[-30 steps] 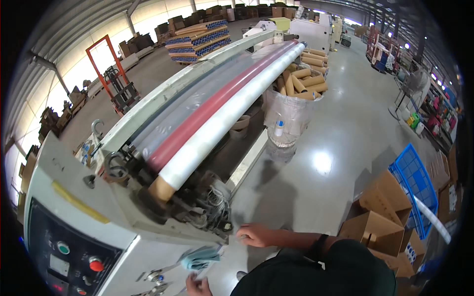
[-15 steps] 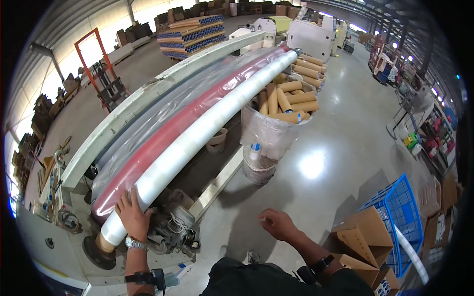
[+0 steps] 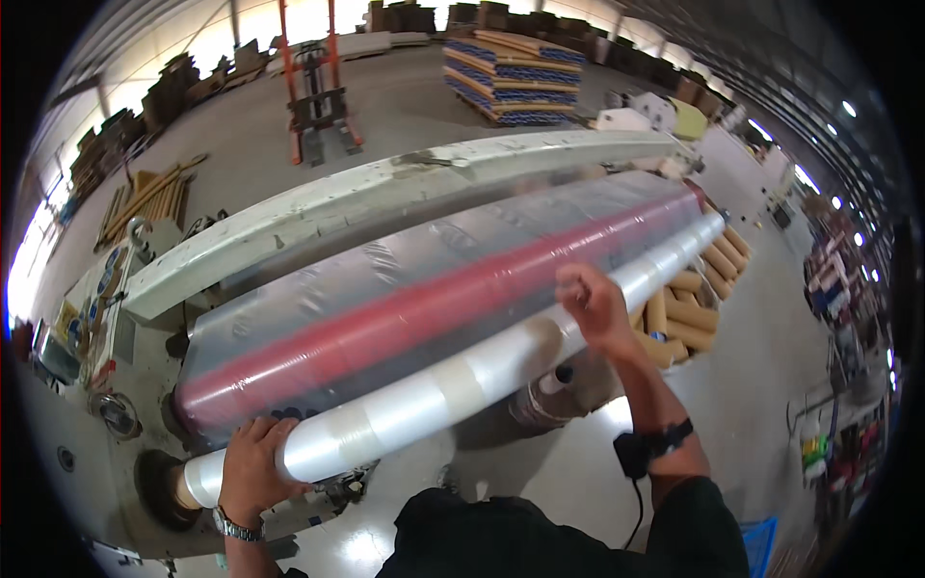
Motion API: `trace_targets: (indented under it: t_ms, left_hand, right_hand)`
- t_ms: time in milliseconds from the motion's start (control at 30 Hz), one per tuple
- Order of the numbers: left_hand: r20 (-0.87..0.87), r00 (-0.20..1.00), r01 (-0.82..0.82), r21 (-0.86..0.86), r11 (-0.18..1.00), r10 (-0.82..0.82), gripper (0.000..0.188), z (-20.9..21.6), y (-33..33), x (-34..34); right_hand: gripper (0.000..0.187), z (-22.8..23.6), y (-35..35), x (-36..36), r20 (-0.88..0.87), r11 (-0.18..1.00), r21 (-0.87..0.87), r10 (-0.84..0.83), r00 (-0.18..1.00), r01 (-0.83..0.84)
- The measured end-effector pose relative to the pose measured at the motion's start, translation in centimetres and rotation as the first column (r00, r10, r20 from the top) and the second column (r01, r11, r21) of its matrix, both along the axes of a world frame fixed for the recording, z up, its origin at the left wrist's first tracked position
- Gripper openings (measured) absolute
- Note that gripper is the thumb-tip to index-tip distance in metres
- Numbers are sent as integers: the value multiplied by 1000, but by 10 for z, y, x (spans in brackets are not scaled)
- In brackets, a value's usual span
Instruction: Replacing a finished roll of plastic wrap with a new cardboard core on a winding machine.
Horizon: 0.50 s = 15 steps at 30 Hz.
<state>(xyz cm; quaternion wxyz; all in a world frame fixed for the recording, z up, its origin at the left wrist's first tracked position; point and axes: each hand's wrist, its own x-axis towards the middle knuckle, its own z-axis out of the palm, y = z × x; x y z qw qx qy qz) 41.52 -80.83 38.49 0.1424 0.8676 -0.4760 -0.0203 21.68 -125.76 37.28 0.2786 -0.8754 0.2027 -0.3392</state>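
Open space is stretching above the white roll (image 3: 414, 407) between left hand (image 3: 255, 467) and right hand (image 3: 594, 308). Behind it, a red roller (image 3: 434, 306) and a pale beam (image 3: 385, 200) are blocking the way; cardboard tubes (image 3: 689, 318) are crowding the roll's far end.

The long film roll (image 3: 458, 385) is white, smooth and glossy, with brighter and duller, beige-tinged bands alternating along it. It lies lengthwise, slanting from lower left to upper right, along the near side of the red roller (image 3: 434, 313). A short tan core (image 3: 183, 489) sticks out at its left end.
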Motion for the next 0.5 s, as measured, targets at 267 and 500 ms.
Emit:
trace_targets:
  t_ms: [267,500]
  left_hand:
    - [-99,966,-232,57,971,237,77,4,-18,-11]
    - [2,937,-346,156,925,350,76,11,-33,-20]
  right_hand:
    - [41,11,-133,214,-89,751,650,224,970,-114]
    - [46,-6,-163,294,19,491,855,293,956,-168]
